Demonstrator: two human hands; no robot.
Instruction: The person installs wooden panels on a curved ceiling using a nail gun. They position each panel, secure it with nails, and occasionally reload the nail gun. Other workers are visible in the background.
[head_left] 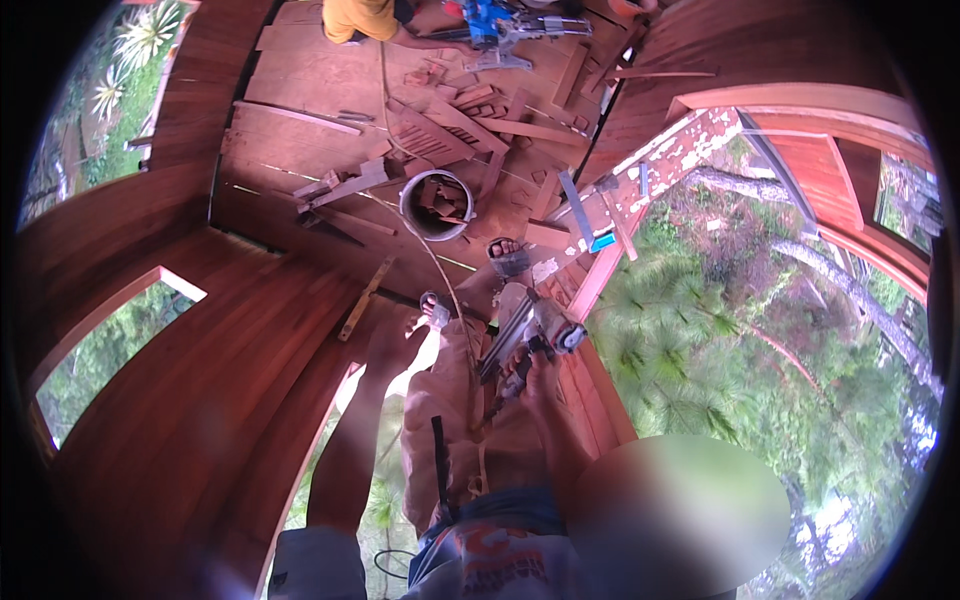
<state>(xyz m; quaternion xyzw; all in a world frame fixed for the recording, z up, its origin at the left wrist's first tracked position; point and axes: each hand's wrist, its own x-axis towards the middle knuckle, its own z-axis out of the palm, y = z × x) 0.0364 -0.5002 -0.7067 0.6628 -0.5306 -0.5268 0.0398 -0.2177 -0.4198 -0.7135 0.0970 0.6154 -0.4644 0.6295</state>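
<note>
My right hand is shut on the handle of a grey nail gun, which points at the reddish wooden frame beside an opening. A thin hose runs from the gun across the floor. My left arm reaches forward along the curved wooden wall. My left hand rests against the wall's edge, and its fingers are too blurred to read. My sandalled feet stand on the plank floor just past both hands.
A white bucket of wood scraps stands on the floor among several offcuts. A long blue-tipped tool lies on the paint-flecked sill. At the far end another person in a yellow shirt works at a blue saw. Trees lie far below the right opening.
</note>
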